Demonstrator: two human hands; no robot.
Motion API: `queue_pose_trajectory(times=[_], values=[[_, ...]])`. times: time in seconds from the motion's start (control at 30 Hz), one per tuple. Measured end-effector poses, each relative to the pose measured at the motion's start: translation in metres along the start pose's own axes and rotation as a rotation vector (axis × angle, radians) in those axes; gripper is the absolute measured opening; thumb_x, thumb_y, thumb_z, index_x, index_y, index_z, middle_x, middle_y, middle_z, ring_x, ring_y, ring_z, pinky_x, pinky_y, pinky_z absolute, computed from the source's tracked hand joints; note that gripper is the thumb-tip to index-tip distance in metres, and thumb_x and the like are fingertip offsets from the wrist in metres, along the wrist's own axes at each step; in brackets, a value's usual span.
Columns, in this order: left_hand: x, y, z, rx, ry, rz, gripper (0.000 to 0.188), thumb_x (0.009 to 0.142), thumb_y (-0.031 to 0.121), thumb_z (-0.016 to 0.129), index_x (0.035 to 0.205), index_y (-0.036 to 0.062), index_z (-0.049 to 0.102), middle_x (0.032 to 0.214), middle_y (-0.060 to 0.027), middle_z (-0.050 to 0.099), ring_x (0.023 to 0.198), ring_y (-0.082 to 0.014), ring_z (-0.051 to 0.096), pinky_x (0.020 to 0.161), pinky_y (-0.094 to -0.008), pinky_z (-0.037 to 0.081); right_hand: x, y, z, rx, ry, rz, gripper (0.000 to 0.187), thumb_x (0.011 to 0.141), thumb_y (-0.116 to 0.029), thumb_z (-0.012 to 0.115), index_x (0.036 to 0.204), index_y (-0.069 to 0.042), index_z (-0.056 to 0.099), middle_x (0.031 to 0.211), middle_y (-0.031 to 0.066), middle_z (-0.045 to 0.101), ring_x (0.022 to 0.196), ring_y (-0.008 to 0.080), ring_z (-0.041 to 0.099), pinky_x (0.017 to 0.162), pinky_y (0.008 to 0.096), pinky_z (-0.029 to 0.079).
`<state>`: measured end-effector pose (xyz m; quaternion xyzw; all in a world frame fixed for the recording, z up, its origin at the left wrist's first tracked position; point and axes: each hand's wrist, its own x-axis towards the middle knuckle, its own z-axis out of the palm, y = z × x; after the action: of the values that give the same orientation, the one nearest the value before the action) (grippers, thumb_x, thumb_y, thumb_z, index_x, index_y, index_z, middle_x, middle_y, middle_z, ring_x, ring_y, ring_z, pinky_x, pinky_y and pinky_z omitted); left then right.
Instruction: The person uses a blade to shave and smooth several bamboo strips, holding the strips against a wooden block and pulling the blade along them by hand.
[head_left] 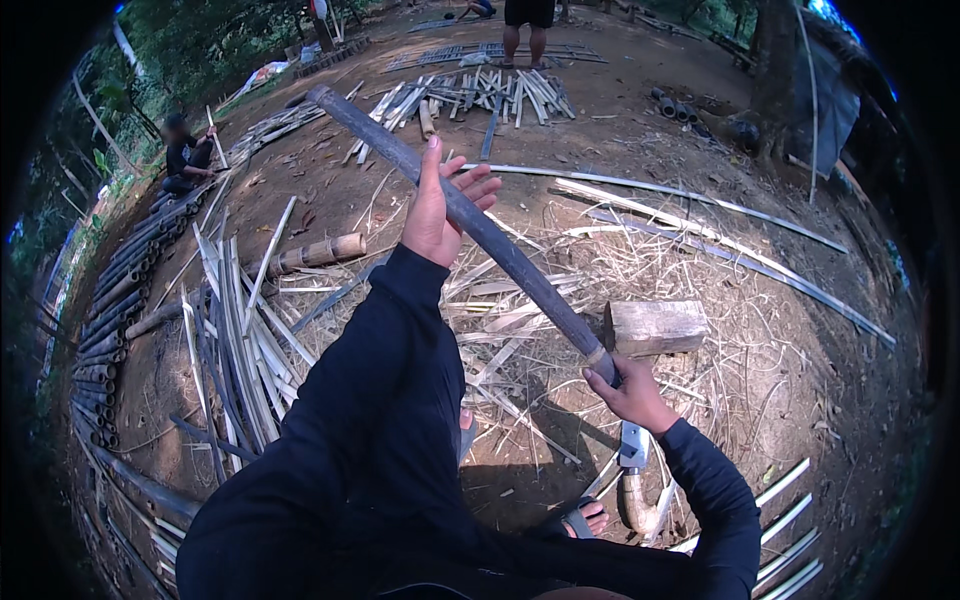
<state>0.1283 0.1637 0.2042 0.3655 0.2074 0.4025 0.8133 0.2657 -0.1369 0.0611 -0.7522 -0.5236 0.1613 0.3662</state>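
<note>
A long dark bamboo pole point(520, 265) slants across the middle, its far end at the upper left and its near end at the lower right. My right hand point(635, 395) is closed around the near end, beside a paler joint. Farther along, the pole lies across the palm of my left hand point(440, 210), whose thumb points up and whose fingers are stretched out, not wrapped round it. Below my right wrist is a blade with a curved wooden handle point(632, 505), partly hidden by my sleeve. A short wooden block point(655, 328) lies just beyond my right hand.
Split bamboo strips point(250, 350) are heaped at the left, near a cut bamboo piece point(318, 253). Dark bamboo poles point(115, 310) line the far left. Shavings point(750, 300) litter the ground. One person point(185, 160) sits at the left; another point(525, 30) stands at the back.
</note>
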Motion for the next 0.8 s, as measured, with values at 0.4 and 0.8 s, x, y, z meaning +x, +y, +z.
queue_pose_trajectory(times=[0.4, 0.8], values=[[-0.006, 0.009, -0.013, -0.208, -0.258, 0.098, 0.054, 0.104, 0.044, 0.043, 0.058, 0.0188, 0.034, 0.044, 0.0057, 0.023, 0.038, -0.0094, 0.022, 0.045, -0.0272, 0.027, 0.014, 0.008, 0.007, -0.082, 0.041, -0.034, 0.046, 0.087, -0.041, 0.074, 0.111, -0.003, 0.061, 0.08, 0.02, 0.067, 0.074, 0.0381, 0.068, 0.066, 0.0424, 0.053], [-0.013, 0.013, -0.012, -0.169, -0.248, 0.21, 0.055, 0.102, 0.058, 0.039, 0.068, 0.0153, 0.04, 0.051, 0.0034, 0.03, 0.045, -0.0113, 0.031, 0.052, -0.0292, 0.031, 0.01, 0.027, 0.014, -0.313, 0.121, -0.177, 0.041, 0.088, -0.028, 0.072, 0.118, -0.001, 0.061, 0.094, 0.0191, 0.068, 0.08, 0.0371, 0.068, 0.068, 0.0448, 0.054]])
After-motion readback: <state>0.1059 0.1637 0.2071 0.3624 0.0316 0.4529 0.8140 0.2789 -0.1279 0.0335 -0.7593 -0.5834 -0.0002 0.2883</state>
